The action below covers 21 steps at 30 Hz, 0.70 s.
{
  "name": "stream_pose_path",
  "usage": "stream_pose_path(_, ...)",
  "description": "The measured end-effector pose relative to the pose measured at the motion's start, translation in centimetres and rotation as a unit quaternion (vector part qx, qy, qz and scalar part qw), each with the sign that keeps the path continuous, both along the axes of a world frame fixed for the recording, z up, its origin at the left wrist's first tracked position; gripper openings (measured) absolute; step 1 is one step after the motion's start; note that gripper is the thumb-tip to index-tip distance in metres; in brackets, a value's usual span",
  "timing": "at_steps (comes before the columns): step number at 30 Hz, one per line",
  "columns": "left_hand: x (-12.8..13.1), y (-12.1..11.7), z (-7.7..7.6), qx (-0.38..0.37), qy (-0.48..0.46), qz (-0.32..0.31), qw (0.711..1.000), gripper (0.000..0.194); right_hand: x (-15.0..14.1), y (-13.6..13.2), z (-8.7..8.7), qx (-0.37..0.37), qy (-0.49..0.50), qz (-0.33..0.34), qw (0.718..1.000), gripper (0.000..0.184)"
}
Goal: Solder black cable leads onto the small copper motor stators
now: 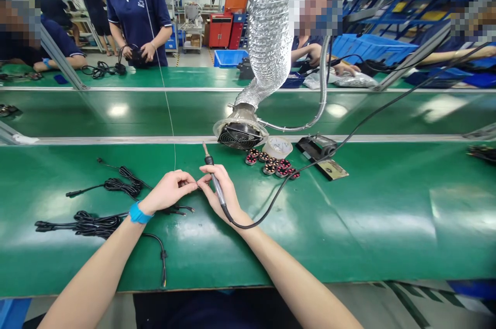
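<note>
My right hand [222,189] is closed around a soldering iron [217,189], its tip pointing up and away from me. The thumb and a finger of that hand also meet at a small thing between both hands, too small to make out. My left hand [172,189], with a blue band on the wrist, pinches at the same spot. Black cables [126,184] lie coiled beyond my left wrist, and some wire ends [182,210] show just below the hand. Another bundle of black cables [89,223] rests nearer me on the left.
A fume extractor fan [240,132] hangs from a silver duct [269,24] beyond my hands. Several small round coil parts [271,163], a tape roll [278,147] and a soldering stand [321,156] sit to the right. A thin solder wire [166,96] hangs down. Co-workers sit or stand opposite.
</note>
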<state>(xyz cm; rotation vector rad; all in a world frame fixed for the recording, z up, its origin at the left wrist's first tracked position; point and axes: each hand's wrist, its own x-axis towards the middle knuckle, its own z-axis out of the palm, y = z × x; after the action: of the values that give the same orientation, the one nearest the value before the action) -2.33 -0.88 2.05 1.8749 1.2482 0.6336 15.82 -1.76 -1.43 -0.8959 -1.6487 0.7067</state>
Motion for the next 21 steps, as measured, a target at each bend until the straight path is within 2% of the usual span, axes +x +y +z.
stream_pose_path(4,0.1,0.0,-0.3,-0.083,-0.072,-0.011,0.994,0.025,0.0,0.1,-0.4,-0.001,0.000,0.017,1.000,0.034)
stream_pose_path(9,0.5,0.0,-0.5,-0.171,-0.116,0.030,0.978,0.026,-0.3,0.0,-0.8,-0.010,0.014,0.012,1.000,0.033)
stream_pose_path(13,1.0,0.1,-0.7,-0.151,-0.139,0.067,0.976,0.023,-0.4,0.1,-0.9,-0.012,0.007,-0.009,1.000,0.034)
stream_pose_path(17,1.3,0.7,-1.4,-0.113,-0.155,0.101,0.976,0.020,0.2,0.3,-0.3,-0.013,0.008,-0.044,0.999,0.032)
stream_pose_path(21,1.4,1.3,-2.1,-0.116,-0.149,0.134,0.973,0.020,1.2,0.4,0.6,-0.056,0.038,-0.086,0.994,0.028)
